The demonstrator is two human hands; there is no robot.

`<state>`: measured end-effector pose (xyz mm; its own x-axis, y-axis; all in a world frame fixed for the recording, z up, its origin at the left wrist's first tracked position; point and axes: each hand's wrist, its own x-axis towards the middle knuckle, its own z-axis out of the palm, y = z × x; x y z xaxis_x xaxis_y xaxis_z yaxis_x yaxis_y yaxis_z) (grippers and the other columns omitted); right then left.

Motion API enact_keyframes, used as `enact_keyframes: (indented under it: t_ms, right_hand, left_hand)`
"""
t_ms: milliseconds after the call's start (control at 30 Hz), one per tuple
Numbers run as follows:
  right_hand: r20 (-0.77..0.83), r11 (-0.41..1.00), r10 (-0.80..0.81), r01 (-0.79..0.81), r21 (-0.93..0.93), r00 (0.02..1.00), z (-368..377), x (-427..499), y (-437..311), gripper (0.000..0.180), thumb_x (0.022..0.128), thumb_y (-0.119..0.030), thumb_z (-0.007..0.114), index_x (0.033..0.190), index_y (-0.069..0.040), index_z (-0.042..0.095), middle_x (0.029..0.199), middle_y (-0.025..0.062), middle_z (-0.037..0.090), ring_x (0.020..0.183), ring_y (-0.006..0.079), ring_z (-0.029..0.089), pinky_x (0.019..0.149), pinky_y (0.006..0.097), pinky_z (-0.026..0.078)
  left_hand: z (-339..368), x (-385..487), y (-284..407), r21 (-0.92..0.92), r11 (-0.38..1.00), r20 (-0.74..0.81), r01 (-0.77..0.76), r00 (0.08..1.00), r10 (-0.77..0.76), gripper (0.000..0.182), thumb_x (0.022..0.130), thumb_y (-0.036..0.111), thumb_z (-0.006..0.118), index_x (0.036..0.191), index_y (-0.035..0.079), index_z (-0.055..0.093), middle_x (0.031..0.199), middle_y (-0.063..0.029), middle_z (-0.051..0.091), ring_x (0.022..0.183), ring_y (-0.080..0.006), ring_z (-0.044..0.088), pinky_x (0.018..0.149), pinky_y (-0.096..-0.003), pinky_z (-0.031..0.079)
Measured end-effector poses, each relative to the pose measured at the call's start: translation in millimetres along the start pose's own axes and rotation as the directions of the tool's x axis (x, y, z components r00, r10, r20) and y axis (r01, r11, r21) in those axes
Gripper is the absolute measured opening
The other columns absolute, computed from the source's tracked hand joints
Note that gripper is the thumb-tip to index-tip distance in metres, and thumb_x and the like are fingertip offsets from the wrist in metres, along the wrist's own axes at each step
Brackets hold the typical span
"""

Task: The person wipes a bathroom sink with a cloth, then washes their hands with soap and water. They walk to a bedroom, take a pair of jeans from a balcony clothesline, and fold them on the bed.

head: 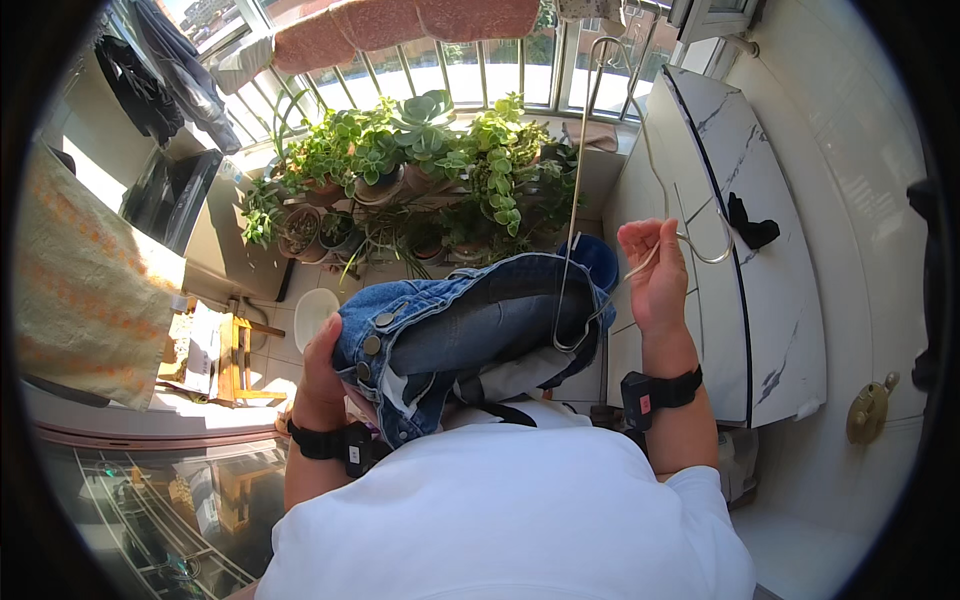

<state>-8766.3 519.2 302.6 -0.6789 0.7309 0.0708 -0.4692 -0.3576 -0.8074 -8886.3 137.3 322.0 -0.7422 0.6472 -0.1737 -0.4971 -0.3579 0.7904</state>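
Observation:
Blue denim jeans (424, 300) are spread at the waistband in front of my white shirt, with metal buttons along the left side and the dark inside showing. My left hand (321, 371) grips the waistband at its left end. A metal wire clothes hanger (576, 180) is in my right hand (654, 281), its wire running between thumb and fingers. The hanger's hook points right, and its lower rounded end overlaps the waist opening of the jeans. Both wrists wear black straps with small boxes.
Potted succulents (424, 135) fill a stand by the railed window. A blue bucket (592, 255) stands behind the jeans. At right is a marble-patterned cabinet (772, 322) with a black cloth item (752, 221) on it. A wooden stool (229, 356) and white basin (315, 315) stand left.

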Motion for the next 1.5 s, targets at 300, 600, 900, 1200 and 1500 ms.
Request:
enact_keyframes:
  t_ms: [300,600,900,1200,1500]
  right_hand:
    - [0.293,-0.118,-0.681,0.295,-0.948,0.671,-137.8,80.6,-151.0,0.036,0.100,-0.039,0.050,0.097,-0.009,0.070,0.070,0.0003,0.061,0.064,0.0152,0.060,0.052,0.0309,0.043]
    - [0.307,-0.694,-0.437,-0.099,-0.713,0.845,-258.1,130.7,-127.8,0.024,0.095,-0.024,0.055,0.115,-0.012,0.062,0.095,0.0063,0.065,0.086,0.0289,0.065,0.070,0.0415,0.054]
    - [0.206,-0.623,-0.306,-0.032,-0.782,0.930,-342.2,158.0,-111.1,0.043,0.092,-0.022,0.051,0.134,-0.011,0.056,0.114,0.0170,0.058,0.107,0.0378,0.055,0.094,0.0462,0.044]
    - [0.417,-0.162,-0.250,0.386,-0.908,0.874,-146.4,107.6,-101.4,0.045,0.091,-0.017,0.051,0.135,-0.010,0.053,0.123,0.0111,0.058,0.110,0.0252,0.055,0.098,0.0372,0.043]
    - [0.560,0.608,0.794,0.336,-0.720,-0.237,109.2,-95.0,75.0,0.067,0.083,-0.027,0.074,0.140,-0.009,0.044,0.128,0.0127,0.059,0.117,0.0263,0.056,0.101,0.0339,0.042]
  left_hand:
    - [-26.4,-55.3,21.1,0.106,0.956,-0.226,-0.273,0.930,0.291,0.066,0.095,0.053,0.044,0.133,-0.001,0.050,0.129,-0.0165,0.059,0.116,-0.0297,0.057,0.103,-0.0407,0.042]
    - [1.7,-99.5,16.6,-0.045,0.925,-0.189,-0.377,0.913,0.362,0.075,0.095,0.062,0.040,0.138,0.002,0.048,0.136,-0.0181,0.055,0.122,-0.0329,0.054,0.110,-0.0468,0.037]
    - [20.2,-145.0,-5.9,0.073,0.830,-0.259,-0.553,0.793,0.551,0.080,0.093,0.064,0.042,0.139,-0.001,0.046,0.136,-0.0208,0.054,0.122,-0.0341,0.054,0.107,-0.0489,0.040]
    - [16.8,-189.3,-41.3,0.079,0.676,-0.495,-0.732,0.560,0.664,0.054,0.086,0.049,0.067,0.102,-0.002,0.059,0.105,-0.0179,0.067,0.090,-0.0253,0.067,0.079,-0.0401,0.056]
    - [45.8,-264.5,-84.2,-0.100,0.543,-0.534,-0.834,0.506,0.678,0.051,0.087,0.042,0.070,0.106,-0.004,0.062,0.116,-0.0203,0.064,0.102,-0.0319,0.065,0.088,-0.0486,0.054]
